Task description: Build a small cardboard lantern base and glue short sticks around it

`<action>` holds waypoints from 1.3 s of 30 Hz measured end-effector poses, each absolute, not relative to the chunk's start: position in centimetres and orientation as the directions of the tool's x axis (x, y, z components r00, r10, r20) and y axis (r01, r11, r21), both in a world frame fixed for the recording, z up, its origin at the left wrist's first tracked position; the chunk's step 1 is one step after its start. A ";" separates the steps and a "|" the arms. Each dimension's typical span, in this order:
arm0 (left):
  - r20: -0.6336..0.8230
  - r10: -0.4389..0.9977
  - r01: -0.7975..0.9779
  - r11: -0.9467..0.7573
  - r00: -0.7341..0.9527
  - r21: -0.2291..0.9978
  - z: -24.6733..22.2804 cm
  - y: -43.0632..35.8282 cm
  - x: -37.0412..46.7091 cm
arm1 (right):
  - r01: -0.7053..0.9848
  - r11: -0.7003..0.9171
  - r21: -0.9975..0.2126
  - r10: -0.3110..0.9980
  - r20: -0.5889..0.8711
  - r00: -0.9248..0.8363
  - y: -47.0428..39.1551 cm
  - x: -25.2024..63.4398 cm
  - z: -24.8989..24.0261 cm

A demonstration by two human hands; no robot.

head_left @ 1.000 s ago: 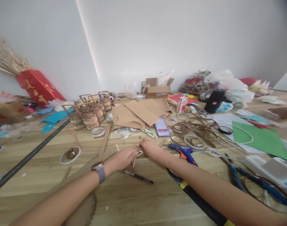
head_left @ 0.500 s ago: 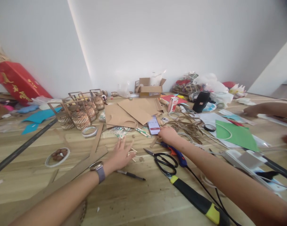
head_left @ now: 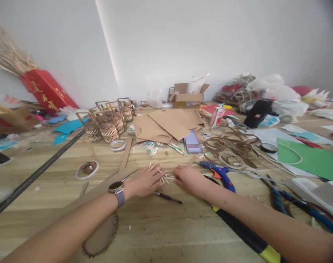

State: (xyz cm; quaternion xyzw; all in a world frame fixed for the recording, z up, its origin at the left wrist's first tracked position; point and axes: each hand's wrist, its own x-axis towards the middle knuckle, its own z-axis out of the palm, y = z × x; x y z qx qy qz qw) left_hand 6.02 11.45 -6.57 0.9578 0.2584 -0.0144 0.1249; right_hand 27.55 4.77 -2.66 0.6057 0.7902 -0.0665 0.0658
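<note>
My left hand (head_left: pixel 147 179) lies flat on the wooden table, fingers stretched over a small pile of thin pale sticks (head_left: pixel 166 179). On the pile's other side my right hand (head_left: pixel 193 181) is closed, fingertips curled down near the stick ends; whether something is pinched there is hidden. A black pen (head_left: pixel 168 197) lies just below the left hand. Beyond the right hand rests a blue glue gun (head_left: pixel 220 173) with an orange trigger. The right forearm covers most of the scissors and part of a black and yellow handle (head_left: pixel 241 228).
Small woven baskets (head_left: pixel 108 131) stand at back left near a white ring of brown balls (head_left: pixel 88 169). Cardboard sheets (head_left: pixel 163 126), a phone (head_left: pixel 193 141) and coiled brown strips (head_left: pixel 232 142) lie ahead. Pliers (head_left: pixel 278 201) and green paper (head_left: pixel 305 157) are at right.
My right hand has drawn back from the phone to the sticks beside my left hand. The left hand stays over the sticks. The view has turned left, and the other person's arm is gone.
</note>
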 end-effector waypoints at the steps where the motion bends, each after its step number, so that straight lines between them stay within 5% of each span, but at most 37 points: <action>1: -0.090 0.488 0.495 -0.837 0.868 0.235 -6.5 11.4 5.8 | 0.969 0.244 -0.034 0.951 -0.190 -0.246 4.7 27.8 -2.7; 14: 0.029 0.653 0.612 -0.723 0.757 0.321 -7.3 9.6 6.2 | 0.985 0.157 0.076 0.976 -0.167 -0.143 4.4 27.2 -0.9; 23: -0.031 0.638 0.573 -0.668 0.769 0.475 -5.2 5.9 4.7 | 0.920 0.392 -0.006 0.914 -0.110 -0.390 0.8 25.5 -1.6; 26: 0.003 0.667 0.597 -0.668 0.745 0.444 -4.8 7.2 4.5 | 0.882 0.471 -0.019 0.876 -0.109 -0.470 -1.0 25.6 -2.6; 39: 0.005 0.440 0.397 -0.815 0.898 0.423 -5.9 12.1 8.4 | 0.866 0.500 -0.009 0.864 -0.068 -0.499 -1.5 26.1 -5.1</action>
